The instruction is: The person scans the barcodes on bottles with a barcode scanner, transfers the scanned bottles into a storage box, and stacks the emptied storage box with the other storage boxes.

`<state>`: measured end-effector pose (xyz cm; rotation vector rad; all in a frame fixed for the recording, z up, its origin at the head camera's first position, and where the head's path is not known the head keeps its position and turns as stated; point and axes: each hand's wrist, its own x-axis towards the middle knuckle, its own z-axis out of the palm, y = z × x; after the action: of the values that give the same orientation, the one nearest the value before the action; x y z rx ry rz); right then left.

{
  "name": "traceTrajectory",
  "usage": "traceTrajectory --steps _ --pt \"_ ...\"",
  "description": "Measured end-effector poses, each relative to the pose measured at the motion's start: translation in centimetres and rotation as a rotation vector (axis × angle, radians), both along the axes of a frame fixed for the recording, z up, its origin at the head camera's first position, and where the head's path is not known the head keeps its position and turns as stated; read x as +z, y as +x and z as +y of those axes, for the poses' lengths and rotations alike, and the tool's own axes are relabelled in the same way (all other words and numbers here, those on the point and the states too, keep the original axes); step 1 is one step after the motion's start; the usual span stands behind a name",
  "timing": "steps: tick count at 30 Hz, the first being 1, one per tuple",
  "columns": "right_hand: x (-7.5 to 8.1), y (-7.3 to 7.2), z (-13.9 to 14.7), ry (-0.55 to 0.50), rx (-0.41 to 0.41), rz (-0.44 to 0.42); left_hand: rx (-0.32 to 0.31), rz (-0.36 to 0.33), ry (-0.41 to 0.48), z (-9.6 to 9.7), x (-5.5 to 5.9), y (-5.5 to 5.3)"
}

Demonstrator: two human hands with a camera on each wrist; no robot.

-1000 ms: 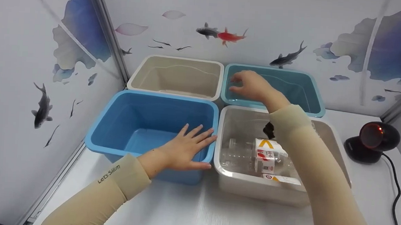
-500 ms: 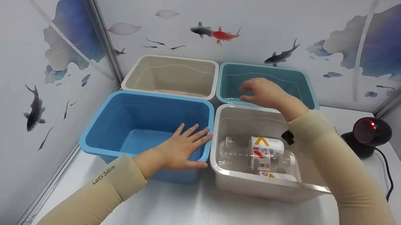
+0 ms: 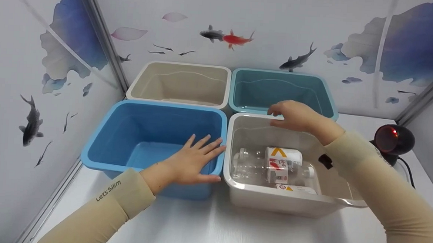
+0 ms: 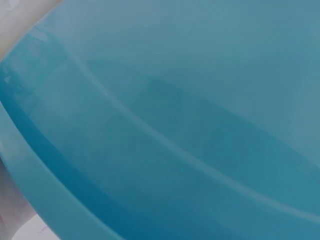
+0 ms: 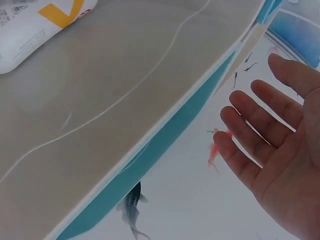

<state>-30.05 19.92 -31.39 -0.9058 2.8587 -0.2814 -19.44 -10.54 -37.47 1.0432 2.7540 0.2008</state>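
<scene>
My left hand (image 3: 190,162) lies with spread fingers over the front right part of the blue tub (image 3: 154,169), its fingertips at the right rim. It holds nothing. My right hand (image 3: 294,116) hovers over the back rim of the greyish-white tub (image 3: 271,204), fingers loosely bent; in the right wrist view its palm (image 5: 290,185) is bare. Inside that tub lie a clear plastic bottle (image 3: 251,170) with a red and white label, a white container (image 3: 292,155) with a yellow chevron, and another white piece (image 3: 298,189) with a yellow mark near the front wall.
Behind stand a beige tub (image 3: 181,82) and a teal tub (image 3: 281,89), close against the front pair. A black round device (image 3: 394,140) with a red light and a cable stands at the right on the white table (image 3: 203,232). Walls with painted fish (image 3: 239,39) enclose the back and sides.
My right hand has drawn back from above the teal tub toward the greyish-white tub, and its sleeve has swung right, uncovering more of the bottles. The left hand stays on the blue tub.
</scene>
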Motion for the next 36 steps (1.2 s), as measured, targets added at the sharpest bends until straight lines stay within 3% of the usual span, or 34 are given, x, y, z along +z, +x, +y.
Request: traceTrajectory --steps 7,14,25,32,36 --pt "-1.8 0.8 1.0 0.069 0.033 -0.016 0.0 -0.009 0.016 0.0 -0.1 0.1" --pt "-3.8 1.8 1.3 0.216 0.081 -0.108 -0.002 0.0 0.017 -0.2 -0.1 0.2" --pt "-5.3 2.7 1.6 0.319 0.0 -0.362 -0.002 0.002 0.0 0.0 0.0 0.0" --pt "-7.0 2.7 1.7 0.404 -0.009 -0.424 -0.008 0.002 0.0 0.0 -0.1 0.0" --pt "-7.5 2.6 1.8 0.387 -0.032 -0.464 -0.012 0.006 0.002 0.0 -0.1 -0.1"
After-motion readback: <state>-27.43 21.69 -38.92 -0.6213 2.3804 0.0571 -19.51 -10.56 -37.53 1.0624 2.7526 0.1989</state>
